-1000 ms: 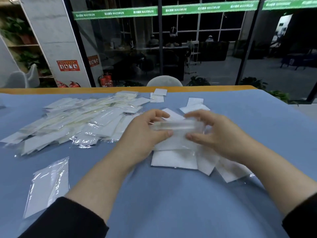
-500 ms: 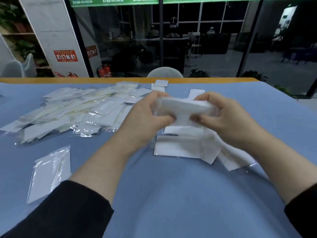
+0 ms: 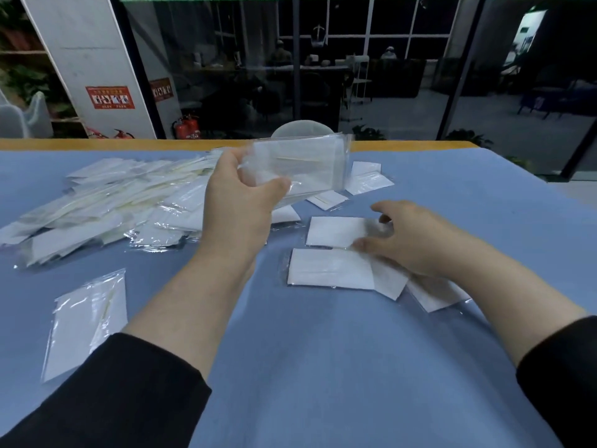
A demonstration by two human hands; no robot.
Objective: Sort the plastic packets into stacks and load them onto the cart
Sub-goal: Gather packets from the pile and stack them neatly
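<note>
held packets [image 3: 300,166]: clear glossy plastic, white matt paper insert | packet heap [image 3: 106,202]: glossy crinkled film | worktop [image 3: 323,367]: blue matt smooth cloth, wood-look far edge | sleeves [image 3: 129,392]: black matt fabric

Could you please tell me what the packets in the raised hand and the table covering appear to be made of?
The packets held up by the left hand look like thin, clear, glossy plastic film: the dark window shows through them and the edges catch glare. Pale inserts inside look like paper, though that is uncertain. The table covering looks like matte blue cloth, with soft folds and no shine.
</note>
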